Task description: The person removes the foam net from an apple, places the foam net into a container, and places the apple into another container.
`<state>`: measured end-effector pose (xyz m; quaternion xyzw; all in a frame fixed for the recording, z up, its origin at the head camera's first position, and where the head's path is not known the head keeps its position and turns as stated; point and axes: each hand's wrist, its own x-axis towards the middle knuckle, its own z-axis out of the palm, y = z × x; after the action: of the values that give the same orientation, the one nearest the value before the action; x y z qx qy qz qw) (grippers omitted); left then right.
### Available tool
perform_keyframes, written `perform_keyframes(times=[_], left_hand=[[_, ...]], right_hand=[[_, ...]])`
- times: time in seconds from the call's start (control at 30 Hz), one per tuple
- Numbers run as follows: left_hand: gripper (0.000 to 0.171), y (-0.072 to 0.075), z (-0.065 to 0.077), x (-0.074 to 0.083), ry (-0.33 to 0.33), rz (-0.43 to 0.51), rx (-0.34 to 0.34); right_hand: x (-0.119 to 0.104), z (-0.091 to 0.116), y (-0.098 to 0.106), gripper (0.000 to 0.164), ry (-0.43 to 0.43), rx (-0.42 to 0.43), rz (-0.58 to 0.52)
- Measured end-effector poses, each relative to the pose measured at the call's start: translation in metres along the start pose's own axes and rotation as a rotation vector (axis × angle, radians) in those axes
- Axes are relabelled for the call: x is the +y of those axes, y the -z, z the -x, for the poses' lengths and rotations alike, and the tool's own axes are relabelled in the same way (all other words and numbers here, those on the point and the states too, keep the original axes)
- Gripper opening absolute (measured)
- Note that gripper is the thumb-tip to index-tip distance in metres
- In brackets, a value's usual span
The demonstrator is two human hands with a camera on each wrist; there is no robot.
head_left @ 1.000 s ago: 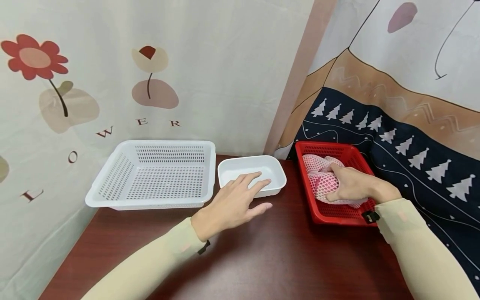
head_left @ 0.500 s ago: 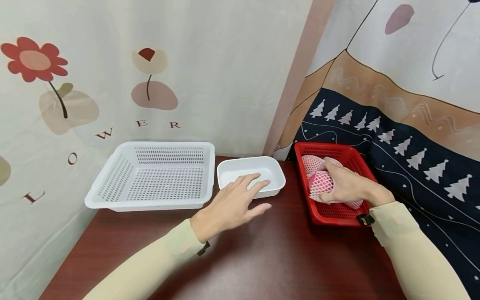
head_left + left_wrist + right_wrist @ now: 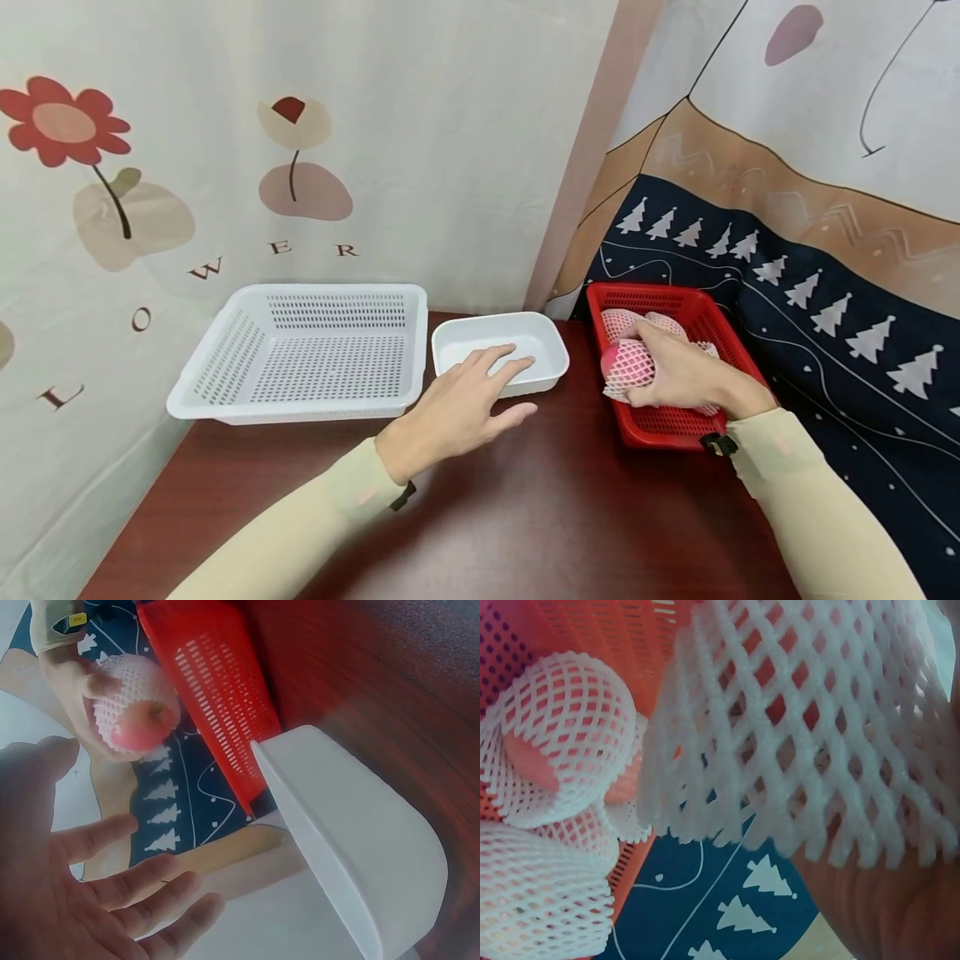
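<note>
The round fruit point(image 3: 632, 364) is held by the right hand point(image 3: 678, 368) at the left edge of the red basket point(image 3: 663, 437), and lies well to the right of the left hand point(image 3: 453, 408), whose wide fingers hover over the near edge of the dish point(image 3: 536, 386).

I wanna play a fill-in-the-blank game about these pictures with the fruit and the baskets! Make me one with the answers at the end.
1. The fruit basket is coloured ____.
2. One wrapped fruit is held in the person's ____ hand.
3. In the head view, the small box sits between the fruit basket and the other, ____ basket.
4. On the dark blue cloth, the row of white shapes shows ____.

Missing words: red; right; white; trees.
</note>
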<state>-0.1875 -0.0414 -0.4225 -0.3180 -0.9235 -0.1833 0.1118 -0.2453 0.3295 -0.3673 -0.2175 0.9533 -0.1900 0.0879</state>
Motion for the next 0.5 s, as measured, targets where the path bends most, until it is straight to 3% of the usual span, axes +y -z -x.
perform_keyframes(times=[0.23,0.5], left_hand=[[0.067,0.000,0.006,-0.005,0.007,0.000,0.003],[0.066,0.001,0.011,-0.012,0.029,0.008,0.014]], right_hand=[[-0.008,-0.002,-0.008,0.082,0.068,0.064,-0.013],[-0.018,-0.005,-0.016,0.081,0.132,0.078,-0.015]])
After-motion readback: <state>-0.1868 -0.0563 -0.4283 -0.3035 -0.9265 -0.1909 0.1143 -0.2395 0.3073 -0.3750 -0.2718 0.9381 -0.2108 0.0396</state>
